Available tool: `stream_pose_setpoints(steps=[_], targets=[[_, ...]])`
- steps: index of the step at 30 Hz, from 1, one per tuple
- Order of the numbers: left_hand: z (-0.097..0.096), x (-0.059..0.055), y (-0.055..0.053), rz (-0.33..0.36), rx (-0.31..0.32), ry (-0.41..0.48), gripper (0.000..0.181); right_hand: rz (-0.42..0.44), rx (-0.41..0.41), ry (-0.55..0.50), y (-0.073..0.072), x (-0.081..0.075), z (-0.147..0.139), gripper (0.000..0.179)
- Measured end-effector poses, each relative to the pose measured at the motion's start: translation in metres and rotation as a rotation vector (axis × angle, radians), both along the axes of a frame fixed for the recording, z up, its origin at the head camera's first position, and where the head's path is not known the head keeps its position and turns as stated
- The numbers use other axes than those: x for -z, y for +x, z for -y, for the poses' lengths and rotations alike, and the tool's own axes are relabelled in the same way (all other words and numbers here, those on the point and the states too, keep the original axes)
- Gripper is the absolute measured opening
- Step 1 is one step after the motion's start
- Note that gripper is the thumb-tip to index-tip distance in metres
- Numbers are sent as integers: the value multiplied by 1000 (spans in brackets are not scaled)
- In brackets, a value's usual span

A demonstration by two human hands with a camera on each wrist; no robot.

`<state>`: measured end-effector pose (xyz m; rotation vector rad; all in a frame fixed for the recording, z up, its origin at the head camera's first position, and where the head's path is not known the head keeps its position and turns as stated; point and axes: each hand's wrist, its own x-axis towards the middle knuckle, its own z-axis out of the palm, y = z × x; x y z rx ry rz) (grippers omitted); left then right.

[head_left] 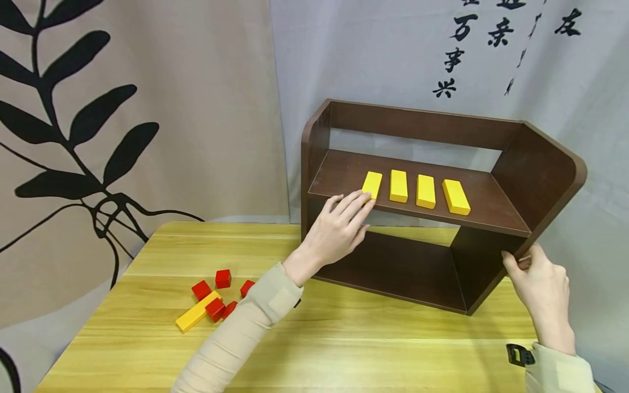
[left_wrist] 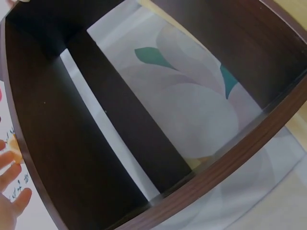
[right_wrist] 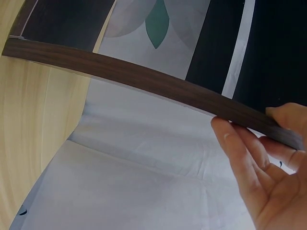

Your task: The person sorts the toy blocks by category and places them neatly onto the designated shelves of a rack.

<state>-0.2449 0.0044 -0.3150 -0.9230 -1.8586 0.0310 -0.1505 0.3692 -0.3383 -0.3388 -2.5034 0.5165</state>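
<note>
A dark brown two-tier shelf (head_left: 535, 169) stands on the table. Across its upper board lie several yellow blocks (head_left: 425, 192) in a spaced row. My left hand (head_left: 339, 226) reaches to the front edge of this board, fingers extended, with fingertips on the lower end of the leftmost yellow block (head_left: 372, 183). In the left wrist view, only part of that hand (left_wrist: 9, 191) shows at the left edge, beside a bit of yellow. My right hand (head_left: 543, 284) grips the front edge of the right side panel; the right wrist view shows the thumb and fingers on opposite sides of the panel (right_wrist: 144, 79).
Several small red blocks (head_left: 223, 279) lie on the wooden table (head_left: 373, 349) at the left, around another yellow block (head_left: 193, 316). My left forearm passes in front of some of them. Cloth curtains (head_left: 206, 109) hang behind the table.
</note>
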Motion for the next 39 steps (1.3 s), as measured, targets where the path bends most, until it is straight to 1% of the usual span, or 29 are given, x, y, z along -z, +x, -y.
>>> stream_pose_setpoints(steps=[5, 8, 16, 21, 24, 27, 30, 33, 34, 36, 39], targets=[[-4, 0, 0, -2, -26, -25, 49, 5, -2, -1, 0, 1, 0, 33], [-6, 0, 0, 9, -49, -40, 48, 8, -1, -2, 0, 1, -1, 33], [-10, 0, -3, 75, -90, -68, 51, 2, 0, -1, -1, 1, -1, 31], [-12, -1, -4, 117, -80, -73, 52, 10, 0, 1, -1, 0, -1, 33], [-13, -1, -5, 130, -62, -70, 51, 16, 4, 2, -1, 1, -1, 34], [-11, 0, -3, 131, -28, -64, 49, 18, 4, 2, -1, 1, -1, 34], [-7, 3, 1, 119, 26, -46, 44, 16, 5, 4, 0, 2, -1, 33], [0, 7, 8, 100, 90, -20, 40, 6, 6, 2, 0, 3, -1, 32], [3, 9, 10, 104, 115, -6, 39, 3, 7, 4, 0, 3, -1, 32], [10, 14, 16, 136, 159, 24, 37, 3, 9, 2, 0, 4, 0, 31], [26, 24, 25, 243, 220, 87, 35, 7, 9, 2, -1, 3, -1, 32]])
